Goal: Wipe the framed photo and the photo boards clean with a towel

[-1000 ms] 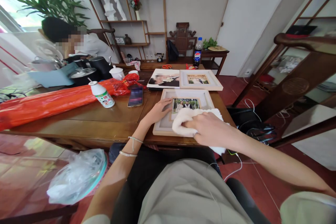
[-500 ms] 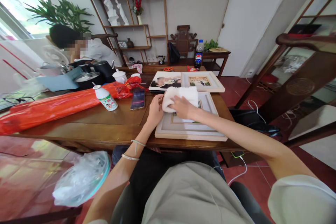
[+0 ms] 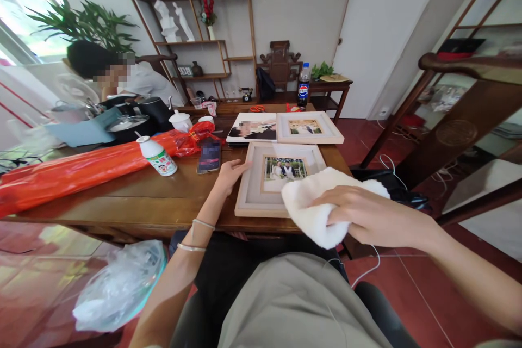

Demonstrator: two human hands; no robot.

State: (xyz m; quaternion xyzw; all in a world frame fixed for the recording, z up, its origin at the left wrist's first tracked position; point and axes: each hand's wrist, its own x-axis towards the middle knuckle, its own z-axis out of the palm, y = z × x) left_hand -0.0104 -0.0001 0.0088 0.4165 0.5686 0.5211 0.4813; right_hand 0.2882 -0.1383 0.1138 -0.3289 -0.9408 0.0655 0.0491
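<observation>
A light wooden picture frame (image 3: 249,196) with a couple's photo in it lies flat near the table's front edge. My left hand (image 3: 230,175) rests against the frame's left side, fingers stretched out and not gripping it. A folded white towel (image 3: 306,201) is bunched in my right hand (image 3: 354,212), over the frame's lower right corner and past the table's edge. The towel hides that corner. Behind lie a second framed photo (image 3: 336,133) and an unframed-looking photo panel (image 3: 240,118), side by side.
Left of the frame are a phone (image 3: 209,156), a tilted white bottle (image 3: 157,156) and a long red plastic-wrapped bundle (image 3: 93,166). A cola bottle (image 3: 304,87) stands at the back. Across the table sits another person (image 3: 147,84). A wooden chair (image 3: 452,125) stands at right.
My right hand has moved the towel from the frame's upper left toward me and to the right, uncovering the photo. My left hand has shifted slightly down along the frame's left side.
</observation>
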